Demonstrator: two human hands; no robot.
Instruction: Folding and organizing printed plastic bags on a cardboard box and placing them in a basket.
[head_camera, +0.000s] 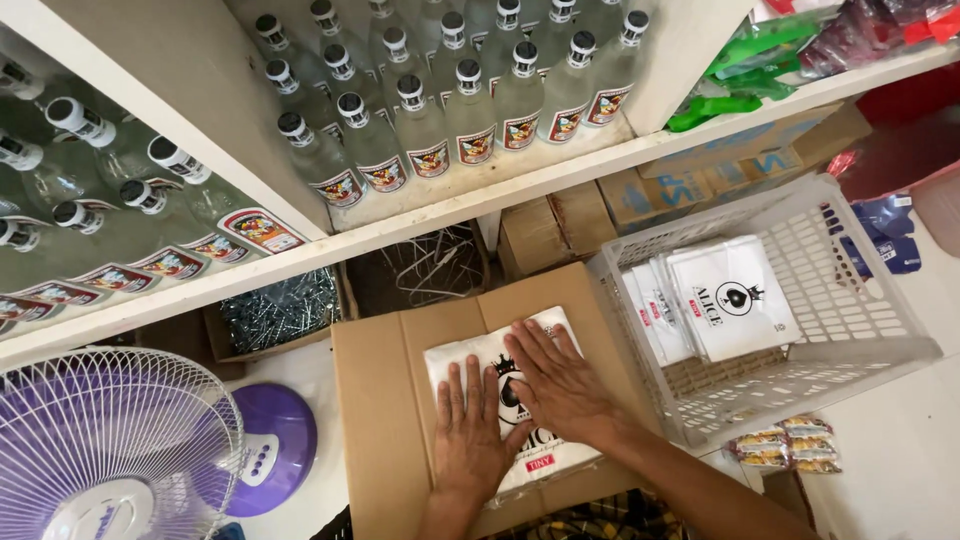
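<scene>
White shelves fill the background of a cluttered storeroom, seen from above. Below them, a closed cardboard box (400, 400) serves as the work surface. On its top, toward the right edge, lies a white packet (480, 355) with black print and a small red label. Both hands press flat on this packet. The left hand (470, 435) rests palm down on the packet's near half, fingers straight and slightly spread. The right hand (560, 385) lies palm down just beside it, partly overlapping it, fingers extended and slightly fanned toward the packet's far edge. Neither hand pinches or grips anything.

Just right of the box stands a white plastic basket (850, 290) with slotted walls. Inside it, toward its left wall, a stack of similar white packets (715, 300) leans upright. On the floor by the basket's near corner lie a few small colourful sachets (785, 445).

Left of the box, at the bottom left corner of the view, stands a purple fan (110, 450) with a white grille. On the shelf above, rows of clear glass bottles (450, 110) with dark caps and red labels stand close together. Under the shelf sit an open box of metal screws (280, 310) and some flat cartons (640, 195). Green packages (750, 60) lie at the shelf's far right.
</scene>
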